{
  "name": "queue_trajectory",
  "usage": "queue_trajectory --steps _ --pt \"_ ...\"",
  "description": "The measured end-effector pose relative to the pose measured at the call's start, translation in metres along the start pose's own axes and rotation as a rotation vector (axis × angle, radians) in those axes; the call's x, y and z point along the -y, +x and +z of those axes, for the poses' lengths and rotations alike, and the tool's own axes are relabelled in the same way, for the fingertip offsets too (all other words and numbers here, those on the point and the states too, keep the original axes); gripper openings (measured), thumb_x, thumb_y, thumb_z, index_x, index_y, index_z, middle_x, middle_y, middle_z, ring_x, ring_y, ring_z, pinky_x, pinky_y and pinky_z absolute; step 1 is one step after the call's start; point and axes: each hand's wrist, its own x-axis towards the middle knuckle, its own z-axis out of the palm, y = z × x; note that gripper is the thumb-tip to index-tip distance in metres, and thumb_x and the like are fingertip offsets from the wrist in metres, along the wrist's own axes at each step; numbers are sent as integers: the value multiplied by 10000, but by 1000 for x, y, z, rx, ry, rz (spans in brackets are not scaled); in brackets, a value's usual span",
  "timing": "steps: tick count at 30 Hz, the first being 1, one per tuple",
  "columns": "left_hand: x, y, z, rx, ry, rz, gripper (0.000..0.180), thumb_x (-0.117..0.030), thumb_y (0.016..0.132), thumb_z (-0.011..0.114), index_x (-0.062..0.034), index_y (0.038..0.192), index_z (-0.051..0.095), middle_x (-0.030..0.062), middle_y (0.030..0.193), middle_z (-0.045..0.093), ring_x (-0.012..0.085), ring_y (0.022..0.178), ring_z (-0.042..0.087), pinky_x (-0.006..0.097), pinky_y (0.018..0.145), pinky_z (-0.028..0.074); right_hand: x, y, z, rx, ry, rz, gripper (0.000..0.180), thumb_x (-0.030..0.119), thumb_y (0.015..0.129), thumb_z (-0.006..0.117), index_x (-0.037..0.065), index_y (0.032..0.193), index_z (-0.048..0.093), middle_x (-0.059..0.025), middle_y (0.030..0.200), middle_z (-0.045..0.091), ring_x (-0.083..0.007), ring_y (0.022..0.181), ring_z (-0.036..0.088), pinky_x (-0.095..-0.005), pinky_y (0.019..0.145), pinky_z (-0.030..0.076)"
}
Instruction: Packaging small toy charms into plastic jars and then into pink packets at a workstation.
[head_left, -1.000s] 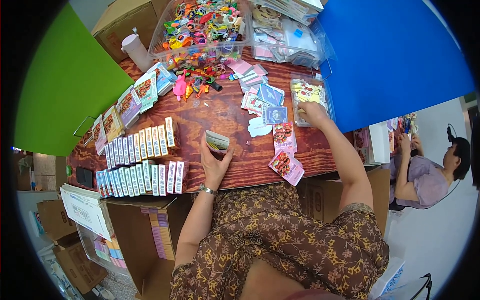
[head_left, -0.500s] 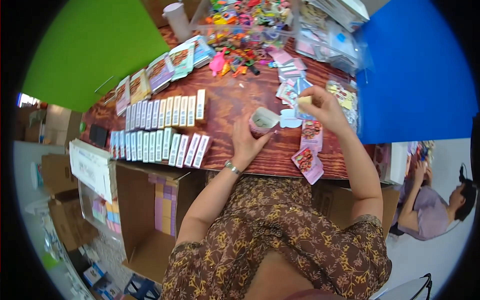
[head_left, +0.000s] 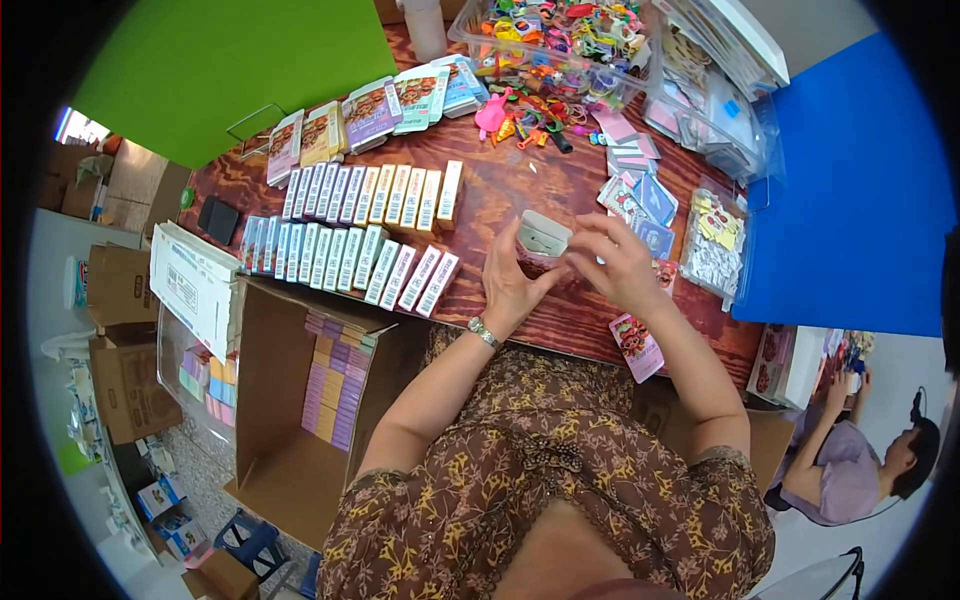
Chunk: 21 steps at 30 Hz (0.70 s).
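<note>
My left hand [head_left: 508, 282] is wrapped round a small carton [head_left: 545, 228] that stands open at the top, its pale inside facing up. Close against the carton's right side, my right hand [head_left: 622, 265] has bent fingers with a gap between them and the thumb, and nothing shows in them. Beyond that hand lie blue and white cards [head_left: 640, 203] in a loose pile. A pink card [head_left: 637, 345] with a printed picture lies near the table's front edge, and a clear tray [head_left: 717, 235] holds yellow and silvery pieces.
Two rows of slim boxes [head_left: 330, 255] stand at left, with flat cartons [head_left: 370, 108] stacked behind. A clear bin [head_left: 560, 60] of small colourful toys is at the back, some spilled in front. A blue panel [head_left: 850, 190] borders the right; another person [head_left: 845, 465] sits beyond.
My right hand has moved left and down from above the cards to the carton. The small yellowish piece it pinched no longer shows. The whole view has shifted and turned slightly.
</note>
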Motion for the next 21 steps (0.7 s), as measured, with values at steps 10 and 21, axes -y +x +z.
queue_trajectory --steps 10,21 --pt "14 -14 -16 133 -98 131 821 -220 720 896 -58 1364 415 212 1262 575 390 1093 623 443 892 541 -20 -31 29 101 245 84 337 -26 853 716 66 1176 703 -152 1234 636 -273 927 675 -339 787 555" --pt "12 -4 -50 261 -238 161 370 -5 842 747 -14 1189 619 206 1234 643 343 1133 637 394 948 518 4 3 14 302 447 373 270 27 863 700 85 1125 670 -124 960 651 -322 877 662 -387 758 531"
